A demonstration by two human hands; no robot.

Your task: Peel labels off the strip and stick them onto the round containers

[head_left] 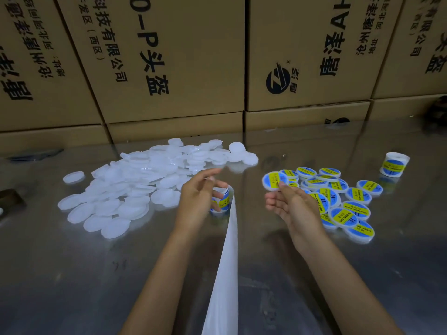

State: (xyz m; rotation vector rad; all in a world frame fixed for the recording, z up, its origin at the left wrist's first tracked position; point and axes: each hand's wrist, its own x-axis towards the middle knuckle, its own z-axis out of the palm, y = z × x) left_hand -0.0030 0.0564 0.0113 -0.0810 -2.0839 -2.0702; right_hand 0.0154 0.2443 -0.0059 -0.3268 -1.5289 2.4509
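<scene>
My left hand (202, 192) grips a roll of blue-and-yellow labels (221, 201) in the middle of the table, index finger stretched out. From it the white backing strip (229, 250) trails down toward the near edge. My right hand (287, 204) pinches a round white container (274, 181) whose top bears a blue-and-yellow label. It holds the container just left of a pile of labelled containers (343, 204). A heap of plain white round containers (145, 182) lies left of my left hand.
The work surface is a shiny metal table (96, 274). A second label roll (394, 164) stands at the far right. Stacked cardboard boxes (169, 68) wall off the back. Dark objects (9, 199) sit at the left edge.
</scene>
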